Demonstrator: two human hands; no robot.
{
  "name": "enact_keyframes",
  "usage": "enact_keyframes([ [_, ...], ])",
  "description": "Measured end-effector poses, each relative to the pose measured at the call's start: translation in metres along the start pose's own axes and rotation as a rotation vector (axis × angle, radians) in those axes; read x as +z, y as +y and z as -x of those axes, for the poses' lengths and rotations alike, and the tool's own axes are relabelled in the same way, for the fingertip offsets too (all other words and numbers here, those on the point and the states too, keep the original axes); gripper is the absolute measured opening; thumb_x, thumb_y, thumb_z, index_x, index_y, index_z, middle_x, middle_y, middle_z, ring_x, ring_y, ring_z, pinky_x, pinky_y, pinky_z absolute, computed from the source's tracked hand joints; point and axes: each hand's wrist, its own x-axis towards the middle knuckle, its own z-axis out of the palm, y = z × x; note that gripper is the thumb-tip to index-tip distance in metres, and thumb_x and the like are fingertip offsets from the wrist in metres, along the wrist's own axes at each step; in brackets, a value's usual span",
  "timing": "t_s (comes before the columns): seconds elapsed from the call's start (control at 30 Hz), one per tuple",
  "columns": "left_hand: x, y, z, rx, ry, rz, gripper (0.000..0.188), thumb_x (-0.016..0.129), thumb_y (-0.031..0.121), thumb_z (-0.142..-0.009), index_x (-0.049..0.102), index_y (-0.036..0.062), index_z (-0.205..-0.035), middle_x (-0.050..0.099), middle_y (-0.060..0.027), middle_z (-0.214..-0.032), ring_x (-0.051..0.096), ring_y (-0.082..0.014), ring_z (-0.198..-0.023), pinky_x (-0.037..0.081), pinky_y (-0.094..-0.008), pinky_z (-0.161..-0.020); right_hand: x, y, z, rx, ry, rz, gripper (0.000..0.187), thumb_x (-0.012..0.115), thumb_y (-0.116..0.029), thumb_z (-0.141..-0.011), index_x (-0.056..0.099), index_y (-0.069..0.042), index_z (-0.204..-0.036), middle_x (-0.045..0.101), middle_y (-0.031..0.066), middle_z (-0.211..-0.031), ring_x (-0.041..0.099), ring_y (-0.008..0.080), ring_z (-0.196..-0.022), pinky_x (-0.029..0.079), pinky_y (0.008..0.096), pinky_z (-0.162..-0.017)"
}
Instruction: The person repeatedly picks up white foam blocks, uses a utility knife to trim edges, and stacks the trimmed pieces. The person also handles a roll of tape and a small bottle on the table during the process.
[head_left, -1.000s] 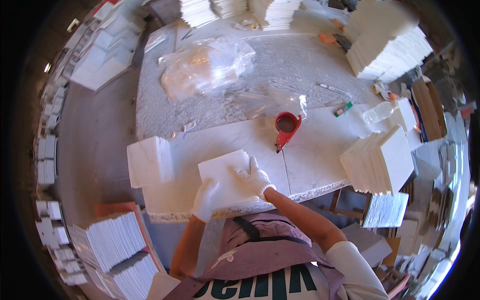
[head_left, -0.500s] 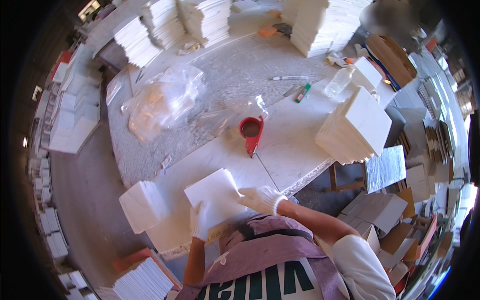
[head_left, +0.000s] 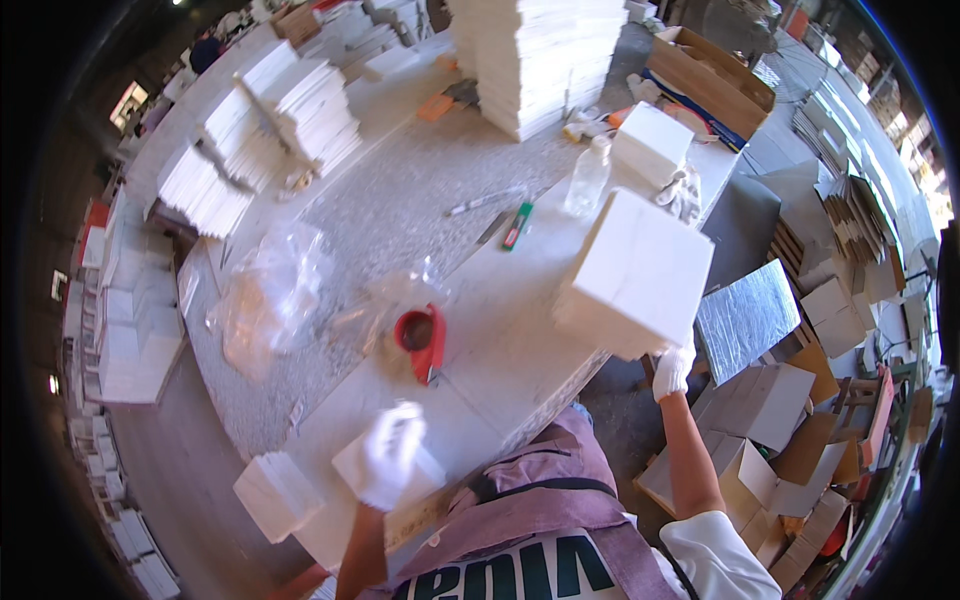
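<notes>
My left hand [head_left: 392, 455], in a white knit glove, is smeared by motion above a square white tile [head_left: 428, 474] near the table's front edge. Whether it holds anything does not show. My right hand [head_left: 673, 372], gloved too, touches the lower right corner of a stack of white tiles [head_left: 640, 265]. Its fingers are partly hidden by that stack. Left of my left hand stands a smaller white tile stack [head_left: 275, 495]. A red tape dispenser [head_left: 420, 342] lies farther back, between the two hands.
Crumpled clear plastic [head_left: 268, 305] lies on the stone-topped table. A green box cutter-like item [head_left: 518, 226], a clear bottle [head_left: 588, 178] and a tall tile pile [head_left: 540, 70] stand or lie farther back. Cardboard boxes [head_left: 765, 405] and a foil-covered board [head_left: 748, 310] are at right.
My right hand has left the tile in front of me and reached right to the tile stack's corner. My left hand has lifted from the tile's edge. The view has turned right.
</notes>
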Motion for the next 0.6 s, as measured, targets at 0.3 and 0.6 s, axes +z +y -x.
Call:
enact_keyframes([
  [0.3, 0.153, -0.157, -0.235, 0.318, -0.586, -0.287, 0.037, 0.046, 0.025, -0.105, 0.052, 0.0038, -0.136, 0.059, -0.0061, -0.130, 0.055, -0.0150, -0.121, 0.046, -0.0306, -0.103, 0.064, -0.003, -0.062, 0.200, -0.104, -0.118, 0.043, 0.044, -0.029, -0.106, 0.054, -0.001, -0.137, 0.061, 0.0107, -0.133, 0.057, 0.0196, -0.121, 0.043, 0.0313, -0.104],
  [0.6, 0.237, -0.095, -0.261, -0.069, -0.728, -0.139, 0.037, 0.045, 0.027, -0.105, 0.054, 0.0044, -0.133, 0.061, -0.0067, -0.125, 0.056, -0.0167, -0.118, 0.046, -0.0306, -0.101, 0.060, 0.016, -0.064, 0.081, -0.129, -0.029, 0.050, 0.036, -0.037, -0.108, 0.058, 0.000, -0.133, 0.060, 0.0120, -0.135, 0.053, 0.0229, -0.128, 0.035, 0.0339, -0.113],
])
